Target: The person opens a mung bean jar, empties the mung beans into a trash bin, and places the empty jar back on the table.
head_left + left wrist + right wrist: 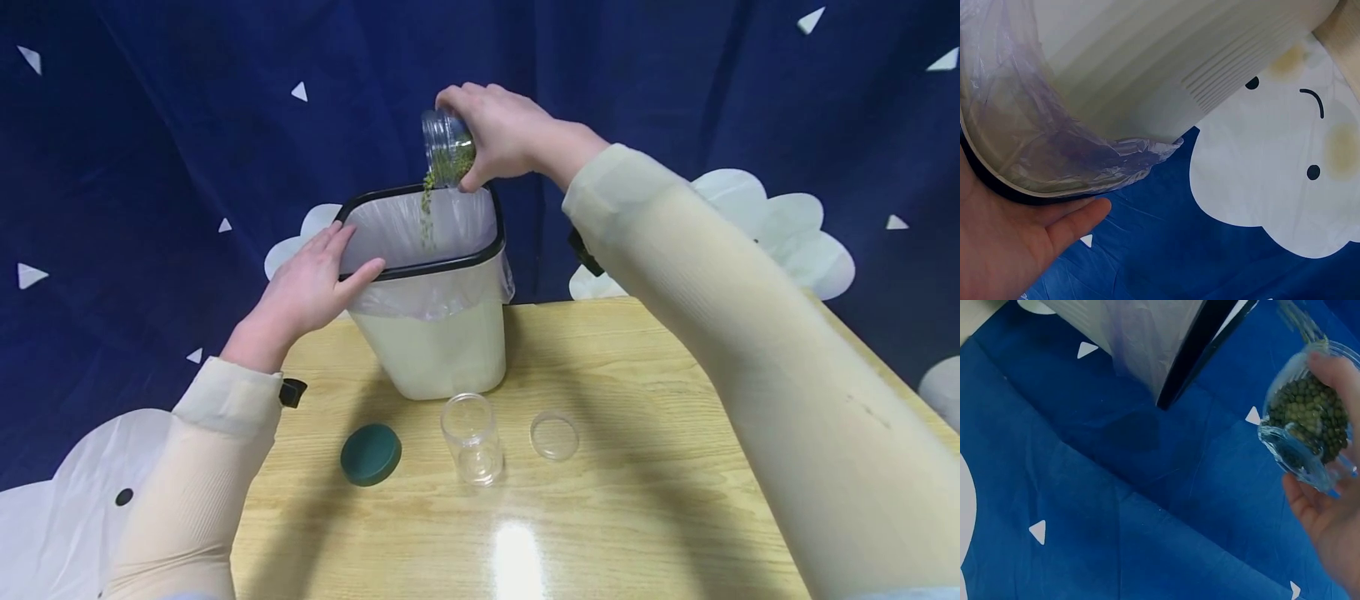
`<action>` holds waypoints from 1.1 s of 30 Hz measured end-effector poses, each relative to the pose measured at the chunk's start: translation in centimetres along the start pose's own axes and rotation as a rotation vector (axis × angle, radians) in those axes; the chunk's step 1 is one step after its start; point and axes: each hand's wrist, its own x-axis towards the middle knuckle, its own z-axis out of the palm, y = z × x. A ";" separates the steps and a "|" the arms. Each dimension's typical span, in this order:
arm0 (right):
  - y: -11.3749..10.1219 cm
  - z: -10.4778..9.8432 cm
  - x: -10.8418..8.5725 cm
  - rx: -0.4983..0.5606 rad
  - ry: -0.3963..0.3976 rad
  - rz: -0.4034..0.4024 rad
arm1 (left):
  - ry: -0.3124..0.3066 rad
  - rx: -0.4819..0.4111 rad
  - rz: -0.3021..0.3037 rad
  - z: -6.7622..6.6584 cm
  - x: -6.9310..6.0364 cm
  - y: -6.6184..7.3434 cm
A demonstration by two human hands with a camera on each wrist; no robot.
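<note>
My right hand (506, 133) grips a clear jar (437, 137), tipped on its side above the trash bin (442, 342). Green beans (1310, 412) fill part of the jar and spill from its mouth in a thin stream into the bin. A translucent liner (450, 296) is folded over the bin's black rim (442, 265). At the bin's left side, my left hand (307, 279) rests on the rim with its fingers fairly straight and thumb spread; the left wrist view shows that hand (1016, 244) against the rim too.
In front of the bin on the wooden table (645, 500) stand a clear empty container (474, 442), a dark green lid (371, 454) to its left and a clear round lid (554, 437) to its right. Behind hangs a blue curtain (225, 100) with white clouds and triangles.
</note>
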 end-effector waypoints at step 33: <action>-0.1 -0.1 0.1 -0.002 -0.028 -0.006 | 0.005 0.002 0.005 -0.1 0.0 0.1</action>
